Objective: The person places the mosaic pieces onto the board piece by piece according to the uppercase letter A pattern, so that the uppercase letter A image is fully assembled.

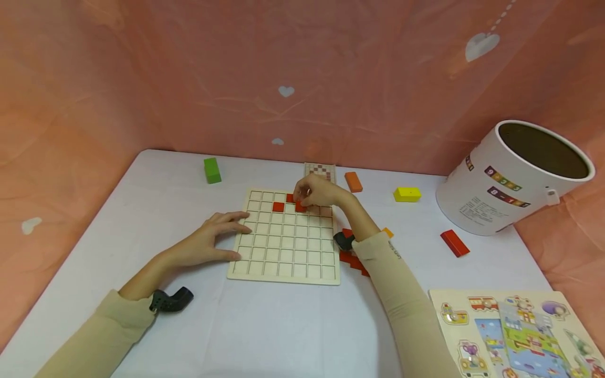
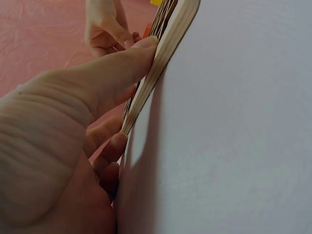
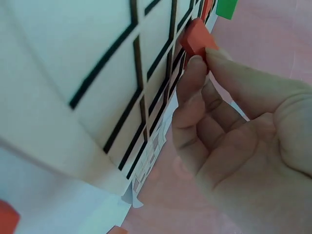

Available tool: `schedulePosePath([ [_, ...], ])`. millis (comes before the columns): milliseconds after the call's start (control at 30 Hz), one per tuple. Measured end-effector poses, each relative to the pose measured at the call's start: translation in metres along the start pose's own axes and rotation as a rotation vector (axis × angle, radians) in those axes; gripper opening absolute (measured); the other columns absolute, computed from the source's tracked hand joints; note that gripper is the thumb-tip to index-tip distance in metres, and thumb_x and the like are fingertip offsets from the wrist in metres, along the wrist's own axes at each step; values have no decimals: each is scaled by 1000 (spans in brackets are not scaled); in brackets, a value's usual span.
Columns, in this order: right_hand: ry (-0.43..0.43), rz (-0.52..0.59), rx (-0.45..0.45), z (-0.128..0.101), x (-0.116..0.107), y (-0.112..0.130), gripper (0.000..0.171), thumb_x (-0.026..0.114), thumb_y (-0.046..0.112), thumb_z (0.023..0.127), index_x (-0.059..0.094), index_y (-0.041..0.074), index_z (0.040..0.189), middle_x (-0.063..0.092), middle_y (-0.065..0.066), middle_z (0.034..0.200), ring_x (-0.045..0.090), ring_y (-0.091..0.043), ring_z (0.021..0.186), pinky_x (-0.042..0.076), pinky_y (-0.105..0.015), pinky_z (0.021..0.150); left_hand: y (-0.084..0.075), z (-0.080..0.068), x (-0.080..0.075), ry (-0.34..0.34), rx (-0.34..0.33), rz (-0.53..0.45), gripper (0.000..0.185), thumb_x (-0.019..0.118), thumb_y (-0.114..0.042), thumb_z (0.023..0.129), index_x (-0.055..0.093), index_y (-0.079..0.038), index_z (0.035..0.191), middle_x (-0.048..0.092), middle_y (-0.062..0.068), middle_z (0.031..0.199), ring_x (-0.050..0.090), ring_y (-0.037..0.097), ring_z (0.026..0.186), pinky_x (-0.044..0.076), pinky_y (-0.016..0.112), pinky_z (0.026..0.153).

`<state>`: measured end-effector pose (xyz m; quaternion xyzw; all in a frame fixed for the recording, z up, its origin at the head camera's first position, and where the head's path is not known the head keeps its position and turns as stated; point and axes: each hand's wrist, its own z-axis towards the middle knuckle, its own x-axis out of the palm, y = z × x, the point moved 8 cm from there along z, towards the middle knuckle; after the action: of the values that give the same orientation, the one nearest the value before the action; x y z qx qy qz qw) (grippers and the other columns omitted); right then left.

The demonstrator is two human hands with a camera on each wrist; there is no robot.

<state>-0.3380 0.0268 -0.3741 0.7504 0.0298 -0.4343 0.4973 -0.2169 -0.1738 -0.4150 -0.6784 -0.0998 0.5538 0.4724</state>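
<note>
We find the left hand [image 1: 210,241] with thumb and fingers spread well apart, touching the left edge of the wooden grid board [image 1: 285,241]. The right hand [image 1: 321,190] pinches a red tile [image 3: 196,39] between thumb and fingers at the board's far rows, near two other red tiles [image 1: 278,207]; its contact with the board we cannot tell. We note a pattern card [image 1: 320,171] at the far edge, red pieces [image 1: 351,259] beside the right edge, and white tabletop [image 1: 264,336] before the near edge.

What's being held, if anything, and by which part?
The right hand pinches a red piece by one end; the left hand only touches the edge of the grid board.
</note>
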Motion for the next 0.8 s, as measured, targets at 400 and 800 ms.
schedulePosePath([
  [400, -7, -58, 39, -4, -2, -3, 12, 67, -9, 86, 72, -3, 95, 69, -12, 93, 58, -23, 85, 50, -32, 77, -1, 2, 0, -2, 11, -2, 50, 83, -31, 82, 66, -16, 127, 37, 7, 156, 29, 31, 137, 25, 62, 105],
  [800, -51, -109, 37, -11, 0, -1, 10, 77, 3, 85, 70, -1, 91, 66, -8, 83, 59, -21, 77, 49, -30, 71, 1, 1, 0, -1, -3, 18, 52, 83, -31, 82, 65, -16, 128, 36, 7, 157, 28, 31, 139, 25, 63, 105],
])
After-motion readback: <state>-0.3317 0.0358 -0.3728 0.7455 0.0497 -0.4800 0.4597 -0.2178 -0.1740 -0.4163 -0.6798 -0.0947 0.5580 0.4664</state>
